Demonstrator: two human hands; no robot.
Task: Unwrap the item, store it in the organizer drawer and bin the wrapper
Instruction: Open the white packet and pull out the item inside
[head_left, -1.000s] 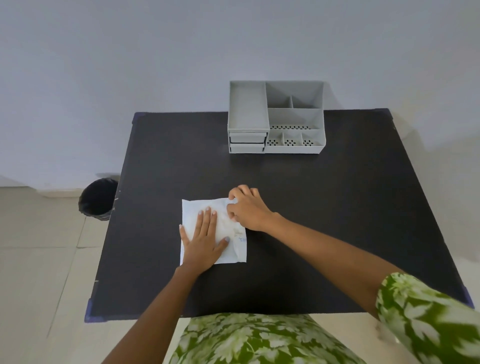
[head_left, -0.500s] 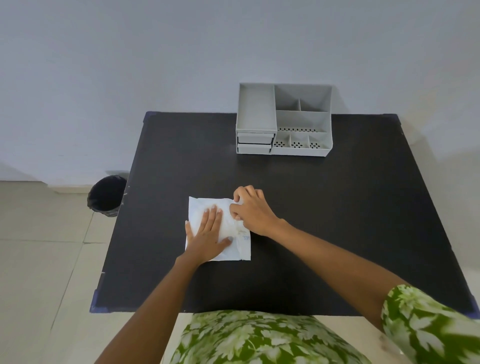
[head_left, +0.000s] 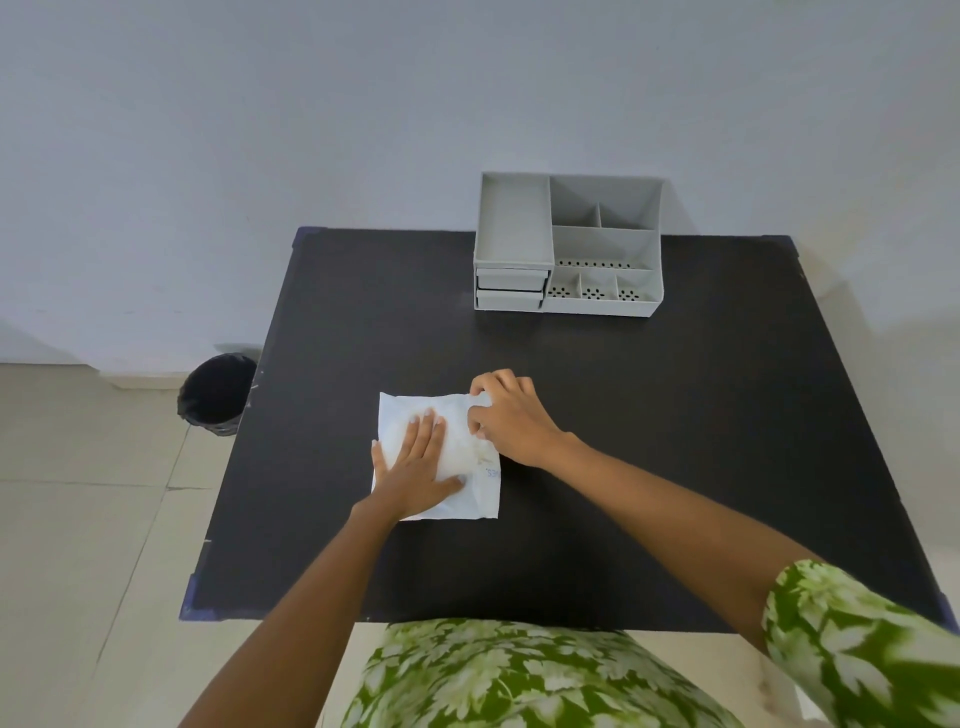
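Observation:
A flat white wrapped packet (head_left: 462, 457) lies on the black table (head_left: 649, 415), near its middle. My left hand (head_left: 415, 470) rests flat on the packet's left half, fingers spread, pressing it down. At the packet's top right corner my right hand (head_left: 511, 415) pinches the wrapper with curled fingers. The item inside is hidden by the wrapper. The grey organizer (head_left: 569, 244) stands at the table's far edge, with two closed drawers (head_left: 511, 288) stacked at its front left.
A black bin (head_left: 215, 392) stands on the tiled floor beside the table's left edge. The organizer holds several open compartments on its right side. A white wall rises behind the table. My green leaf-patterned clothing fills the bottom of the view.
The view has shifted a little, so table and organizer sit further right in frame. Both hands stay on the packet; my right hand keeps working at its top right corner.

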